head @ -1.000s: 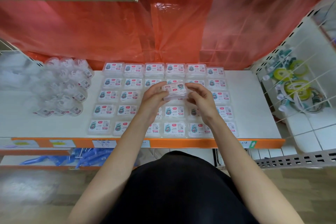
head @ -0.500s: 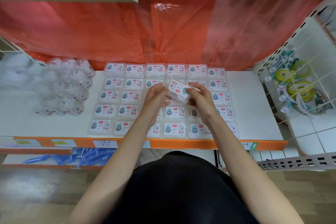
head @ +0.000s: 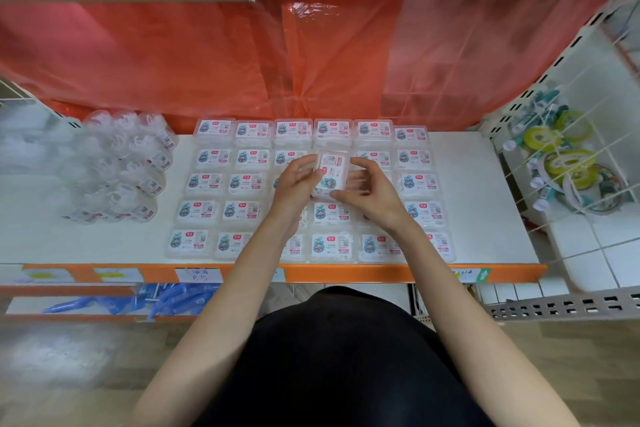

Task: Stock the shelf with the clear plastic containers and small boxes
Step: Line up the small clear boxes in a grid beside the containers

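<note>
Head view: the left hand [head: 298,184] grips the left edge of a small clear box [head: 330,173], fingers curled onto it. The right hand [head: 370,194] cups the box's right side with its thumb at the near corner; the blur there hides whether its curled fingers press the box or stand just off it. The box is held between the hands, above the middle of the shelf [head: 467,191] and not yet set down. A second ago it lay flat across the hands with its label reading sideways. Half a second ago it was tipping, and now it is turned so that its long side runs away from the person. That suggests it is being checked or re-oriented, since the laid boxes [head: 204,180] all sit with their long side across. It will probably need turning back before it goes down. Those boxes spread in rows under and around both hands, reaching the shelf's front edge. The spot under the hands is hidden, so the open slot cannot be made out. Left of the left hand, well apart, stands a cluster of round clear containers [head: 128,170]. Right of the right hand the shelf is bare white, and beyond it a wire basket [head: 568,163] holds tape rolls. Beyond the hands hangs a red plastic sheet [head: 207,55].
</note>
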### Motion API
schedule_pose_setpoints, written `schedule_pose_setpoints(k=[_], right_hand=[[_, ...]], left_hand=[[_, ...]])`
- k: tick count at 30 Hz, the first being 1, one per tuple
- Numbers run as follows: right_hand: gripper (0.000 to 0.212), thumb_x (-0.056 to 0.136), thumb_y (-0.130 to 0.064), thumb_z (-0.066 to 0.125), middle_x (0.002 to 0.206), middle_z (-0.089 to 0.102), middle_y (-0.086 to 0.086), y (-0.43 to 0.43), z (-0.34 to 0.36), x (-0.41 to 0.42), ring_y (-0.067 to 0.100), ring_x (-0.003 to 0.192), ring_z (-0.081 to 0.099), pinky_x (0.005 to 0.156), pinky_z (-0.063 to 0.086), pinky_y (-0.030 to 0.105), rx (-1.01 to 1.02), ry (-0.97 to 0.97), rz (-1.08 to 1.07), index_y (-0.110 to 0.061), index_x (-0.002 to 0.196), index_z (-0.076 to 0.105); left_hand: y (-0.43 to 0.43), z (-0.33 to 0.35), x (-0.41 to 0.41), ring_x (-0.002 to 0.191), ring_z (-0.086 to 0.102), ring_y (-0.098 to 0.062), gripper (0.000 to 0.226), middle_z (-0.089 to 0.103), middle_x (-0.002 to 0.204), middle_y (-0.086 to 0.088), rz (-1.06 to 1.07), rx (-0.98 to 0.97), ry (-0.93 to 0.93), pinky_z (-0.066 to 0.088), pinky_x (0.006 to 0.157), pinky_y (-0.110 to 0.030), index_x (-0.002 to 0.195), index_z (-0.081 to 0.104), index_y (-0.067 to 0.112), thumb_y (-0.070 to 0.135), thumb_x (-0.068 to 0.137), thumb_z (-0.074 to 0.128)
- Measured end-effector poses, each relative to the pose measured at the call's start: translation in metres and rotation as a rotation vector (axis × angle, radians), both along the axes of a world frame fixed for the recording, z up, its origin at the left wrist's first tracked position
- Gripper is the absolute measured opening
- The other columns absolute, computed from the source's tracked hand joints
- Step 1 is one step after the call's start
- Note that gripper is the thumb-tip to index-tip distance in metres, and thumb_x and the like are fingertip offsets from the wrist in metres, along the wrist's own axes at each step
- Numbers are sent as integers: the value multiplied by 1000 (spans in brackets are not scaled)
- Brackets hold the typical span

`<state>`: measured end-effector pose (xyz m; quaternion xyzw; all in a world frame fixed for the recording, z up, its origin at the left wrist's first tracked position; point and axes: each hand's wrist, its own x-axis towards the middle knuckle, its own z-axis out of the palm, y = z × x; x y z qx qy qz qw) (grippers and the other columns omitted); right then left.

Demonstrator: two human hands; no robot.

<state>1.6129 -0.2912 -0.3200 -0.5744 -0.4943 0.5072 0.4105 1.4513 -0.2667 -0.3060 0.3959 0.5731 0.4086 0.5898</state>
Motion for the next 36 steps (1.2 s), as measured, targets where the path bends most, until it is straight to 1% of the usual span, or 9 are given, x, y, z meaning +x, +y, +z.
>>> schedule_pose_setpoints(k=[4, 7, 11, 15, 20, 24, 27, 31, 36], right_hand=[[96, 60, -28, 94, 146, 37, -9, 0, 0, 13, 5, 127, 43, 93, 38, 10, 166, -233, 87, -31, 141, 43], [76, 65, -24, 92, 154, 31, -10, 3, 7, 18, 1, 137, 29, 94, 29, -1, 232, -329, 181, -32, 132, 56], [54, 64, -17, 91, 137, 55, -7, 4, 9, 21, 7, 124, 51, 101, 43, 24, 221, -330, 172, -29, 110, 66], [50, 64, -21, 92, 118, 59, -17, 3, 1, 32, 9, 114, 56, 95, 43, 23, 278, -387, 74, -21, 108, 68], [52, 67, -24, 89, 123, 58, -6, 12, -15, 71, 17, 118, 53, 100, 43, 31, 279, -452, -152, -19, 113, 65], [51, 70, -21, 85, 126, 58, 4, 27, -24, 110, 24, 116, 53, 103, 43, 43, 243, -536, -330, -16, 115, 63], [53, 69, -23, 87, 123, 59, 5, 41, -25, 129, 24, 113, 54, 102, 44, 42, 202, -549, -388, -15, 116, 63], [55, 70, -23, 84, 120, 58, 5, 64, -24, 138, 23, 113, 54, 99, 44, 35, 140, -544, -367, -16, 119, 61], [54, 72, -15, 81, 126, 56, 7, 86, -23, 137, 24, 116, 53, 102, 45, 42, 121, -573, -253, -13, 121, 59]], left_hand=[[7, 0, -5, 115, 60, -19, 28, 62, 130, 0, -84, -35, 0, 49, 67, -18, 121, 67, 24, 13, 101, 49], [11, 3, -5, 121, 52, -8, 29, 58, 134, 9, -232, -46, 39, 47, 84, -24, 122, 67, 27, 19, 103, 46], [11, 6, 2, 118, 49, 2, 28, 61, 129, 14, -356, -15, 54, 41, 86, -18, 116, 69, 28, 19, 102, 47], [13, -4, 21, 114, 58, -15, 22, 64, 116, 7, -149, 60, 141, 48, 92, -28, 117, 66, 21, 22, 100, 53], [11, -27, 35, 128, 45, -23, 36, 57, 134, -4, -243, 447, 818, 33, 107, -36, 130, 58, 15, 31, 99, 51], [-3, -41, 62, 147, 14, -21, 54, 25, 159, -2, -483, 494, 1001, 7, 117, -37, 147, 38, 19, 43, 99, 45], [-10, -54, 73, 149, 5, -23, 62, 15, 162, -4, -551, 496, 1141, 3, 119, -42, 150, 30, 20, 53, 98, 35], [-13, -59, 74, 149, 7, -25, 75, 16, 162, -4, -552, 519, 1217, 3, 119, -43, 150, 30, 20, 61, 90, 13], [-13, -61, 75, 149, 9, -24, 72, 19, 161, -4, -524, 535, 1208, 1, 118, -40, 149, 33, 20, 59, 91, 16]])
